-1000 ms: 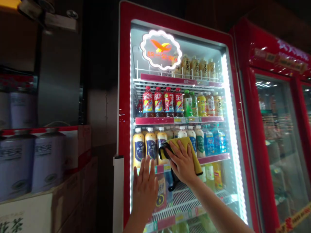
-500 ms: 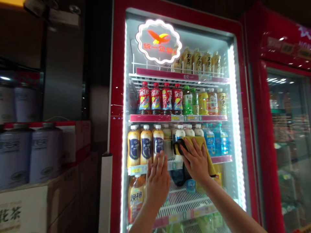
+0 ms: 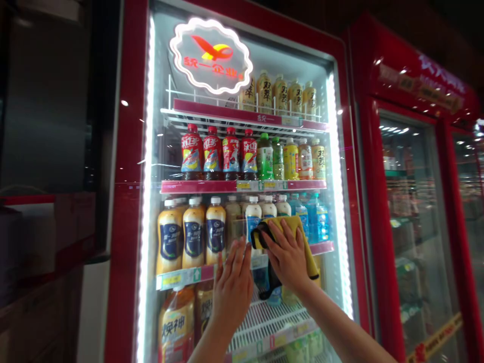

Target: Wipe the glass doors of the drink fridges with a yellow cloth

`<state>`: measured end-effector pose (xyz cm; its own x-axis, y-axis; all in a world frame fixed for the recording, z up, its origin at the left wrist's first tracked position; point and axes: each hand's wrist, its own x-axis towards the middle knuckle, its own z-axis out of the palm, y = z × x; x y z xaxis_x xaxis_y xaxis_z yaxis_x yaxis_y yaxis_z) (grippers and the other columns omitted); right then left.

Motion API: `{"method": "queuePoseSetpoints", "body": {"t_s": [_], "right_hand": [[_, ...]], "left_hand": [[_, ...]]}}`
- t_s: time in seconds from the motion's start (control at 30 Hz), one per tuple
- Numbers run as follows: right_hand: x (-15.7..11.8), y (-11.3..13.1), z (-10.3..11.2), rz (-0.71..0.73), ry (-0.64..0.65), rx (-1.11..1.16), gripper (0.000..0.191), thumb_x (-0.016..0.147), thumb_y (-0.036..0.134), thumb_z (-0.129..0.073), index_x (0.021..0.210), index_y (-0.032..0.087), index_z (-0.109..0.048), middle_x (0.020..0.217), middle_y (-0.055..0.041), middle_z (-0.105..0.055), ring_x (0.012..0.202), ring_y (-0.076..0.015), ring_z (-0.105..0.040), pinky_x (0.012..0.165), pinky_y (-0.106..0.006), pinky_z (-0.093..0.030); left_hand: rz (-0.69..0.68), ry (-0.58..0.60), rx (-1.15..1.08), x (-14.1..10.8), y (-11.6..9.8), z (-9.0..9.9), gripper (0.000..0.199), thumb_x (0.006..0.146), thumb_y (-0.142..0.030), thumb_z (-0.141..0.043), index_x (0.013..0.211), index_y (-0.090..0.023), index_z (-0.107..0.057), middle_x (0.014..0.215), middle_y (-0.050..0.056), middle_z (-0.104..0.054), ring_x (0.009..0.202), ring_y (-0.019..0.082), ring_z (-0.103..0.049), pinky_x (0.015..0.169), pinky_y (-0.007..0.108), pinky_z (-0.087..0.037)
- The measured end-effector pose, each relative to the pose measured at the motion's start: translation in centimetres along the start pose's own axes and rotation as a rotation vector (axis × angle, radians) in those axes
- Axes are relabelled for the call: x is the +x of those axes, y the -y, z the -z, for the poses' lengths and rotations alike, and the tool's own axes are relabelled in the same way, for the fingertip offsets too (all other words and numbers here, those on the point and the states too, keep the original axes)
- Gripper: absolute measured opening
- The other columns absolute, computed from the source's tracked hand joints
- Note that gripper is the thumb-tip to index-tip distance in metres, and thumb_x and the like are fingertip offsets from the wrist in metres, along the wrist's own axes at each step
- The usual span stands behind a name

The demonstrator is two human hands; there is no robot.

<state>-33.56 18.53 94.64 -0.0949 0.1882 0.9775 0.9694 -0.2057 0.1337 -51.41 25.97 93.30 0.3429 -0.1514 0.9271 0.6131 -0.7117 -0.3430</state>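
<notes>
My right hand (image 3: 288,254) lies spread over a folded yellow cloth (image 3: 310,257) with black edging, pressing it to the glass door of a lit drinks cooler. A dark flap of the cloth hangs below the fingers. To its left, my left hand (image 3: 233,282) rests against the glass, fingers extended, with nothing in it. Behind the glass near my hands stand bottles with dark blue labels (image 3: 216,232), white-capped bottles (image 3: 253,214) and blue drink bottles (image 3: 321,222). My hands and the cloth hide part of the lower shelves.
A red frame (image 3: 126,201) surrounds the glass, and a glowing scalloped sign (image 3: 212,55) sits at its upper left. Another red cooler (image 3: 365,201) stands at the right. Dim boxes (image 3: 73,227) are stacked on the left.
The view has turned, so the cooler sits further left and more of the right-hand cooler shows. Both hands and the cloth stay against the glass, slightly further right relative to the bottles.
</notes>
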Motion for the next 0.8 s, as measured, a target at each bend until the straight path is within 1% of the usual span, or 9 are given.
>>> {"method": "queuePoseSetpoints", "body": {"t_s": [0.1,0.23,0.3,0.37,0.43,0.5,0.6,0.67,0.8], "right_hand": [[2.1,-3.2,0.3,-0.100,-0.045,-0.008,0.048,0.102,0.026,-0.047,0.149,0.035,-0.050,0.163,-0.0008,-0.042,0.156,-0.0301,-0.026,0.123,-0.061,-0.022],[-0.3,-6.2,-0.4,-0.276,-0.184,-0.033,0.047,0.103,0.026,-0.046,0.150,0.030,-0.049,0.161,-0.0078,-0.044,0.154,-0.0319,-0.029,0.117,-0.061,-0.032],[-2.1,-6.0,-0.6,-0.281,-0.208,-0.046,0.048,0.102,0.024,-0.047,0.150,0.029,-0.048,0.160,-0.0094,-0.046,0.154,-0.0326,-0.029,0.116,-0.061,-0.033],[-2.8,-5.2,-0.4,-0.208,-0.157,-0.053,0.050,0.101,0.022,-0.048,0.150,0.031,-0.048,0.160,-0.0077,-0.046,0.155,-0.0329,-0.027,0.118,-0.062,-0.030],[-1.9,-5.1,0.1,-0.113,-0.069,-0.051,0.051,0.100,0.022,-0.050,0.149,0.035,-0.050,0.161,-0.0035,-0.045,0.155,-0.0320,-0.026,0.120,-0.063,-0.026],[-0.2,-6.3,0.7,-0.081,-0.015,-0.045,0.050,0.100,0.023,-0.050,0.148,0.037,-0.051,0.163,-0.0003,-0.042,0.155,-0.0305,-0.026,0.122,-0.061,-0.025],[1.4,-9.9,1.3,-0.189,-0.054,-0.045,0.047,0.103,0.026,-0.045,0.149,0.034,-0.050,0.164,-0.0025,-0.040,0.156,-0.0307,-0.026,0.119,-0.061,-0.030],[0.7,-12.0,1.2,-0.271,-0.117,-0.046,0.048,0.104,0.026,-0.043,0.151,0.031,-0.048,0.163,-0.0061,-0.041,0.155,-0.0316,-0.027,0.116,-0.060,-0.035],[-2.8,-12.4,0.6,-0.305,-0.207,-0.049,0.053,0.102,0.023,-0.046,0.154,0.029,-0.043,0.163,-0.0093,-0.041,0.153,-0.0319,-0.031,0.115,-0.057,-0.039]], "left_hand": [[-0.019,0.000,-0.014,0.7,-0.8,-0.6,0.068,0.099,-0.020,-0.046,0.162,-0.020,-0.021,0.162,0.005,-0.041,0.153,0.021,-0.033,0.130,0.041,-0.009],[-0.061,-0.003,0.035,0.1,-1.2,-0.8,0.070,0.096,-0.013,-0.047,0.162,-0.017,-0.023,0.161,0.007,-0.042,0.155,0.021,-0.027,0.130,0.041,-0.009],[-0.068,-0.015,0.046,0.0,-1.4,-0.9,0.071,0.095,-0.012,-0.047,0.162,-0.016,-0.022,0.161,0.008,-0.043,0.155,0.021,-0.027,0.130,0.042,-0.009],[-0.073,-0.027,0.031,0.4,-1.6,-1.1,0.072,0.096,-0.014,-0.047,0.163,-0.017,-0.021,0.160,0.008,-0.043,0.154,0.021,-0.031,0.131,0.042,-0.009],[-0.092,-0.027,0.000,1.4,-2.1,-1.7,0.072,0.097,-0.016,-0.046,0.163,-0.020,-0.019,0.160,0.007,-0.043,0.152,0.021,-0.035,0.131,0.042,-0.009],[-0.112,-0.024,-0.037,2.6,-2.9,-2.4,0.071,0.098,-0.018,-0.044,0.163,-0.023,-0.018,0.160,0.006,-0.043,0.150,0.021,-0.038,0.131,0.043,-0.009],[-0.115,-0.034,-0.086,3.6,-4.1,-3.3,0.068,0.099,-0.021,-0.043,0.163,-0.025,-0.019,0.160,0.005,-0.045,0.151,0.021,-0.037,0.131,0.043,-0.009],[-0.128,-0.042,-0.084,3.6,-4.7,-3.7,0.069,0.098,-0.019,-0.043,0.163,-0.024,-0.020,0.159,0.005,-0.046,0.152,0.020,-0.035,0.131,0.042,-0.009],[-0.170,-0.034,-0.054,3.3,-5.6,-4.0,0.071,0.096,-0.014,-0.044,0.163,-0.023,-0.021,0.158,0.005,-0.046,0.153,0.019,-0.031,0.131,0.042,-0.009]]}}
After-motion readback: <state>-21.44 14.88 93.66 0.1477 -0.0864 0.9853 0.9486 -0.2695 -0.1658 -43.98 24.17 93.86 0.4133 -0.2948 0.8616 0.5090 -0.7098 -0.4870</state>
